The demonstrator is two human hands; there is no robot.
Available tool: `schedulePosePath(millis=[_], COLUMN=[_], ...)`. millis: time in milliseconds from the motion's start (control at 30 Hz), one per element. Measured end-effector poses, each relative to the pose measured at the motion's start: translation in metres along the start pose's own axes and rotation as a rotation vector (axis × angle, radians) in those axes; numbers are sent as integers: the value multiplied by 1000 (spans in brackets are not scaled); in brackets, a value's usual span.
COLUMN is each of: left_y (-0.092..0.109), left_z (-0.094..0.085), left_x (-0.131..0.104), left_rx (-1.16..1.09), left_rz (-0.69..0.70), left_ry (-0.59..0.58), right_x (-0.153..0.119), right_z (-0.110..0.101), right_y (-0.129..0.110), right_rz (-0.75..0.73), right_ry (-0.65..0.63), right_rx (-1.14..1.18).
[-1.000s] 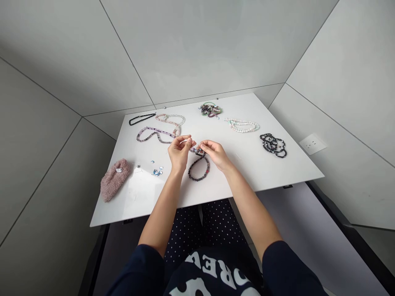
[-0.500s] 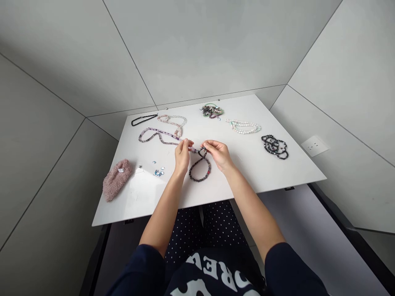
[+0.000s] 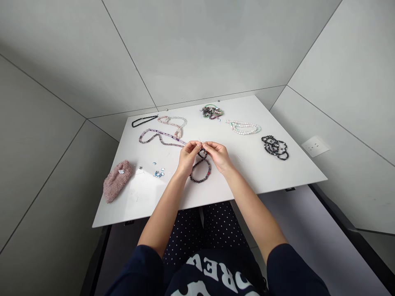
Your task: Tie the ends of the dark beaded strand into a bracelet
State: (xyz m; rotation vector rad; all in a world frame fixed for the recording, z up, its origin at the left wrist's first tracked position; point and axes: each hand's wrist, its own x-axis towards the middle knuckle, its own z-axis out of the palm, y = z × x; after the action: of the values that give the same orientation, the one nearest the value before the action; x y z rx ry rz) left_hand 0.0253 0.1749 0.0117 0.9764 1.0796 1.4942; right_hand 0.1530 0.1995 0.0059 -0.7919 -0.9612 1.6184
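Observation:
Near the middle of the table, my left hand (image 3: pixel 187 157) and my right hand (image 3: pixel 219 157) meet fingertip to fingertip, both closed in a pinch. Fine pale thread ends show just above the fingertips, and the exact hold is too small to make out. A dark beaded strand (image 3: pixel 200 181) hangs from there and lies below my fingers in a figure-eight, with one red bead on its right side. Behind my left hand, a purple and grey beaded strand (image 3: pixel 169 144) runs off to the left; its near end is hidden by my fingers.
Around lie a black strand (image 3: pixel 144 120), a pink and clear strand (image 3: pixel 178 132), a mixed pile of beads (image 3: pixel 211 111), a pale strand (image 3: pixel 245 132) and black bracelets (image 3: pixel 274 147). A fuzzy pink pouch (image 3: pixel 116 183) and small blue bits (image 3: pixel 159 174) sit left.
My left hand has moved right and slightly down until its fingertips meet those of my right hand. The dark strand's lower loop stays on the table. Thread ends now show above the fingers.

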Motion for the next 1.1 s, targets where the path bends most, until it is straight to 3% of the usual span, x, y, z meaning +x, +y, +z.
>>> schedulePosePath(millis=[233, 400, 767, 1100], left_y=[9, 14, 4, 8], left_z=[4, 3, -3, -7], left_x=[-3, -5, -4, -2], left_rx=[-101, -154, 499, 410], left_rz=[-28, -8, 384, 201], left_ry=[-72, -155, -45, 20], right_x=[1, 1, 2, 4], right_z=[0, -1, -3, -8], right_y=[-4, -8, 5, 9], right_rz=[127, 188, -46, -186], right_ry=[39, -47, 33, -21], right_rx=[141, 251, -120, -329])
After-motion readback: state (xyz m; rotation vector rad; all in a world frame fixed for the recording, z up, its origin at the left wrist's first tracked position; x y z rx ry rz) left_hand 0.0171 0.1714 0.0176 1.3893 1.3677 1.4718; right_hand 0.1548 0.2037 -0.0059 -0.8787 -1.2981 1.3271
